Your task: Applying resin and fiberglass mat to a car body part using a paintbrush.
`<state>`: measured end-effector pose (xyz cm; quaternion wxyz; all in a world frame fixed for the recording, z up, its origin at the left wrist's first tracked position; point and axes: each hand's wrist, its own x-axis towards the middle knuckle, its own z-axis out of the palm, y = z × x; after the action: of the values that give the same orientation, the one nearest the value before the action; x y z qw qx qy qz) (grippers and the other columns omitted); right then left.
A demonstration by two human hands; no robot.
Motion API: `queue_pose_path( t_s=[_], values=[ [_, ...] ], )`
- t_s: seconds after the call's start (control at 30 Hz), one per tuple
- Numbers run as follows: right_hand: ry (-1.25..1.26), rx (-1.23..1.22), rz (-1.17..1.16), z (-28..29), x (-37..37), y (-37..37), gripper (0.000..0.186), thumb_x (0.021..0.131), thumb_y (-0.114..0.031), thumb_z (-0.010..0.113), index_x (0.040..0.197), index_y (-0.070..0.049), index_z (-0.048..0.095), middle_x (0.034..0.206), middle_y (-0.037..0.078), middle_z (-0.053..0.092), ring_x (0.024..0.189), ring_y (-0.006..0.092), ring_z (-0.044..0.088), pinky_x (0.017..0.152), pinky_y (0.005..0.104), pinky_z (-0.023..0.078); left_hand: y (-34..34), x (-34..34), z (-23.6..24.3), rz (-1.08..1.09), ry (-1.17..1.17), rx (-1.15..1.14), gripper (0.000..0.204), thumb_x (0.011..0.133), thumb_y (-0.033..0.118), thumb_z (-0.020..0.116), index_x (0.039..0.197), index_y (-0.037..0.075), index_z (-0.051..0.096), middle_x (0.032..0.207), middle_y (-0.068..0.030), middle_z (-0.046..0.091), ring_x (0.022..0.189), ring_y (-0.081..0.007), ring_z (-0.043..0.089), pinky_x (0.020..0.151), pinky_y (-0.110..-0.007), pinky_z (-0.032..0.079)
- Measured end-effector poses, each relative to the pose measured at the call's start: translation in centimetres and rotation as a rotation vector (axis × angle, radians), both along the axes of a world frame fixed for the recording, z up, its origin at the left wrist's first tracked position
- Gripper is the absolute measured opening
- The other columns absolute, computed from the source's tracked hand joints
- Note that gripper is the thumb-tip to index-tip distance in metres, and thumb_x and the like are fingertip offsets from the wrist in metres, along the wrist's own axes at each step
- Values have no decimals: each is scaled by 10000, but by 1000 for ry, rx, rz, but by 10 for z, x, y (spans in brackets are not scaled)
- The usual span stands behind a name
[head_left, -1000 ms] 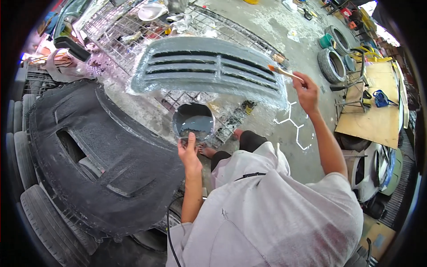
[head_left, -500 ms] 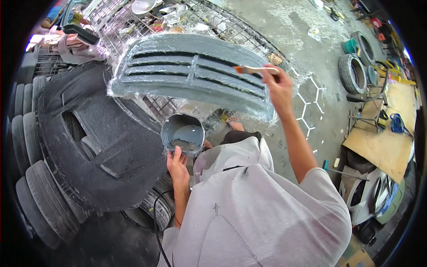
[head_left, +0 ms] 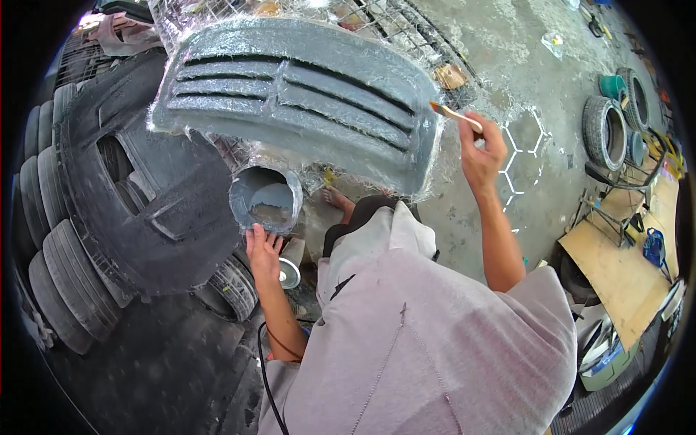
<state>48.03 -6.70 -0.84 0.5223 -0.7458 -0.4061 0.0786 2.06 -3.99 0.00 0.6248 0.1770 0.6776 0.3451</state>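
Note:
A curved grey panel [head_left: 344,83] with horizontal slots and frayed, glossy fibrous edges lies across the top middle. My right hand [head_left: 484,152] grips a wooden-handled paintbrush [head_left: 458,116], its orange bristles near the panel's right end. Below the panel's left half, my left hand [head_left: 262,250] holds a round, crusted container [head_left: 290,199] with grey liquid inside, thumb and fingers on its lower rim. A large dark textured body panel [head_left: 185,250] with an opening sits at the left, beside that container.
Stacked tyres [head_left: 61,275] stand at the left, a wire mesh rack [head_left: 457,51] behind the panel. On the right are tyres [head_left: 605,134], a green bucket [head_left: 612,85], a plywood board [head_left: 609,283] and metal frames [head_left: 602,232]. My bare foot [head_left: 339,199] is on the floor below.
The slotted panel and the container sit further left in view. My right hand has swung the brush out from over the slots to the panel's right end, its bristles tilted up.

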Motion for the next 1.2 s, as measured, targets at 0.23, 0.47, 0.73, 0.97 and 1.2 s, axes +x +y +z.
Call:
queue_pose_path(
  t_s=[0.23, 0.47, 0.73, 0.97, 1.2],
  values=[
    [-187, 103, 438, 15, -13, 20, 314, 761, 40, 711, 1044, -94, 723, 993, 55, 693, 771, 178, 635, 633, 291, 484, -16, -2, -20, 77, 202, 135, 767, 905, 481, 657, 1479, 118, 301, 1453, -94, 403, 1312, -324, 408, 1072, -474, 297],
    [-826, -95, 955, 8, 27, 46, 457, 780, -88, 620, 1234, -137, 609, 1239, -1, 612, 954, 175, 601, 768, 313, 473, -14, 9, -22, 194, -68, 267, 735, 912, 408, 676, 1472, 117, 301, 1424, -110, 427, 1304, -285, 410, 1059, -459, 337],
    [-776, -244, 895, 20, 53, -30, 445, 763, -93, 651, 1203, -153, 635, 1204, 3, 622, 957, 178, 613, 775, 319, 478, -1, 13, -6, 241, -126, 165, 526, 881, 252, 704, 1317, 163, 423, 1293, -75, 509, 1185, -236, 484, 969, -447, 394],
    [-726, -130, 764, 14, 33, 9, 485, 739, -7, 659, 1191, -182, 645, 1171, -6, 644, 963, 185, 621, 737, 329, 502, 2, 23, -15, 328, -158, 201, 421, 839, 172, 697, 1200, 184, 481, 1212, -41, 532, 1095, -197, 488, 914, -429, 389],
    [45, -63, 241, -7, 31, 6, 192, 843, -55, 707, 1034, -69, 715, 928, 108, 714, 763, 209, 690, 675, 302, 540, -11, 29, -22, 392, -118, 189, 496, 784, 198, 734, 1212, 209, 482, 1168, -47, 501, 1055, -240, 454, 901, -456, 388]
  ],
)
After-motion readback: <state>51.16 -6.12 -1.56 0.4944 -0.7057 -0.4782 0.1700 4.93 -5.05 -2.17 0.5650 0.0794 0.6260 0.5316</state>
